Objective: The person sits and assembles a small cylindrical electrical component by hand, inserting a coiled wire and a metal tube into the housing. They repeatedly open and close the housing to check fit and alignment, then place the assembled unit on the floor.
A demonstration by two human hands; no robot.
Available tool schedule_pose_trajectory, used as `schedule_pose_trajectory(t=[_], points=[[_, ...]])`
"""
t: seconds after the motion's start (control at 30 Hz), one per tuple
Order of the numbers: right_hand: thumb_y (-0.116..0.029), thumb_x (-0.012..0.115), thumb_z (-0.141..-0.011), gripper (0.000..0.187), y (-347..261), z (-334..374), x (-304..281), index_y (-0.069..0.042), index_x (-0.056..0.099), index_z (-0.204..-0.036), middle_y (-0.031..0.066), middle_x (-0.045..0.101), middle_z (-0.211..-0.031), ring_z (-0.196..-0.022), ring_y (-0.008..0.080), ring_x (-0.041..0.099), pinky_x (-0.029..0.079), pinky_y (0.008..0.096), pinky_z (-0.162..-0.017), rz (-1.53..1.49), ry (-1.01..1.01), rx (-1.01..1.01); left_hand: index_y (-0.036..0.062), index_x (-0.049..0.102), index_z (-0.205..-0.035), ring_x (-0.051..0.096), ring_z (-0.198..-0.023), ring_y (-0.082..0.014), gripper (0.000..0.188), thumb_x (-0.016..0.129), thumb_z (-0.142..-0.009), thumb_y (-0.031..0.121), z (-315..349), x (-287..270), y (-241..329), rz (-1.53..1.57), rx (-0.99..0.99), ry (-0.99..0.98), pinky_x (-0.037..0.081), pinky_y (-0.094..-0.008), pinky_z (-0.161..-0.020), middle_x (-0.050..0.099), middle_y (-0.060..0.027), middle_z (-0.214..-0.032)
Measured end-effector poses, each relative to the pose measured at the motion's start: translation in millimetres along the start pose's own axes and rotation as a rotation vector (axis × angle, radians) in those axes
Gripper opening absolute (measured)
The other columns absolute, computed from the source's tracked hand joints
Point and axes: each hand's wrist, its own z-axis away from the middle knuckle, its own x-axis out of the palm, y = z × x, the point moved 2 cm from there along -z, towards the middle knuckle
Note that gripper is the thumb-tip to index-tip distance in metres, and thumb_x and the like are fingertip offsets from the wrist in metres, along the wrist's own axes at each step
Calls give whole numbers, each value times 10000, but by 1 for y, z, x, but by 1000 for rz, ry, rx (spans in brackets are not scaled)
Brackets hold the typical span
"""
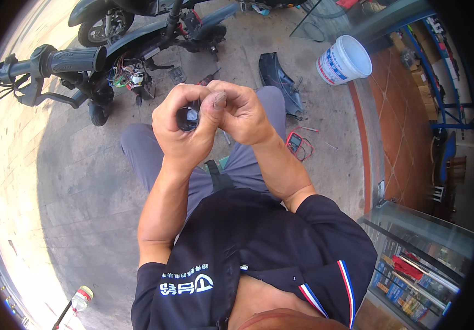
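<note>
My left hand [177, 125] is wrapped round a black cylindrical piece [188, 117], whose round end with a pale, shiny centre faces up. My right hand [243, 114] presses against the left one, its fingers curled and closed; whatever they pinch is hidden behind them. Both hands are held together above my lap. Beyond them on the ground stands an electric scooter, its black handlebar grip [77, 59] at the left and a bundle of exposed coloured wires [129, 74] below it.
A curved black panel [281, 80] lies on the pavement, with a white bucket [342, 60] farther right. By my right knee lies a red multimeter [294, 142] with its leads. A glass display case [413, 264] stands at the lower right, and blue shelving [440, 71] at the far right.
</note>
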Motion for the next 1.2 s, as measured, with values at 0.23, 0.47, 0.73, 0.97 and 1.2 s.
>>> schedule_pose_trajectory(t=[0.23, 0.47, 0.73, 0.97, 1.2], points=[[25, 647, -884, 97, 6, 7, 6, 0, 617, -972, 24, 600, -900, -811, 86, 577, 502, 257, -693, 79, 28, -72, 26, 675, -880, 621, -890, -218, 142, 777, -835, 115, 4, 4, -3, -107, 145, 71, 494, -316, -782, 652, -133, -999], [-136, 731, -903, 471, 36, 22, 8, -31, 484, -1290, 40, 577, -1159, -1091, 126, 551, 464, 281, -935, -133, 11, -74, 38, 703, -1063, 559, -1076, -221, 293, 764, -813, 178, 3, -9, -5, -260, -95, -40, 457, -339, -924, 583, -125, -1158], [-303, 696, -949, 416, 82, 25, 26, -78, 542, -1263, 45, 611, -905, -791, 108, 535, 454, 242, -688, -227, -127, 142, 35, 604, -1302, 604, -1024, -201, 542, 681, -896, 385, 131, -125, -39, -283, -387, 110, 462, -323, -934, 588, -125, -1214], [-387, 693, -935, 485, 99, 12, 37, -51, 539, -1249, 37, 543, -827, -736, 119, 490, 442, 209, -463, -167, -258, 381, -25, 536, -1385, 602, -1143, -389, 979, 384, -881, 801, 526, -161, -22, -149, -2078, 888, 445, -486, -988, 602, -286, -1294], [-387, 645, -965, 496, 112, 3, 57, -20, 536, -1279, 26, 516, -813, -724, 129, 447, 376, 272, -667, -165, -359, 520, -17, 578, -1331, 666, -988, -284, 807, 457, -942, 680, 617, -5, -36, 796, -1778, 976, 541, -452, -828, 664, -184, -1182]])
